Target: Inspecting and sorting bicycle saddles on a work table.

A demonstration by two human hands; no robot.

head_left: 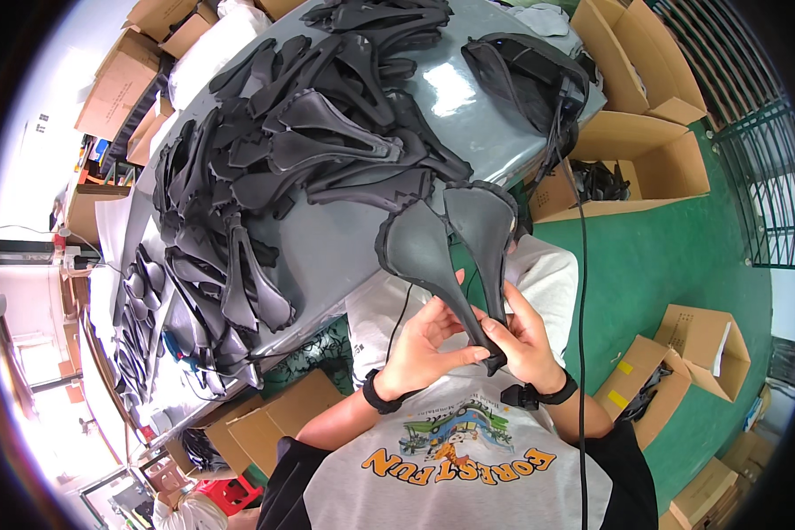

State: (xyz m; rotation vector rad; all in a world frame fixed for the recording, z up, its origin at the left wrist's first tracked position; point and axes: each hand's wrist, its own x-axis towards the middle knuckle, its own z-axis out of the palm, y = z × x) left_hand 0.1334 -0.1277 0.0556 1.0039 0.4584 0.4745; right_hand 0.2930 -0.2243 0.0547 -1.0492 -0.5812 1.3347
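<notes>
A black bicycle saddle cover (420, 243) with a long slot down its middle is held over my lap, its wide end resting at the table's edge and its narrow nose toward me. My left hand (435, 340) is closed on the left side of the nose, thumb near the tip. On the other side of the nose, my right hand (526, 340) grips it with thumb on top and fingers along the edge. Beyond it, a heap of similar black saddle covers (327, 128) is piled on the grey table (314, 252).
A black bag (526, 84) lies at the table's far right. Open cardboard boxes (649, 168) stand on the green floor, some with black parts inside. A black cable (582, 353) hangs down at my right. Another person (190, 511) is at the lower left, near a red stool (230, 493).
</notes>
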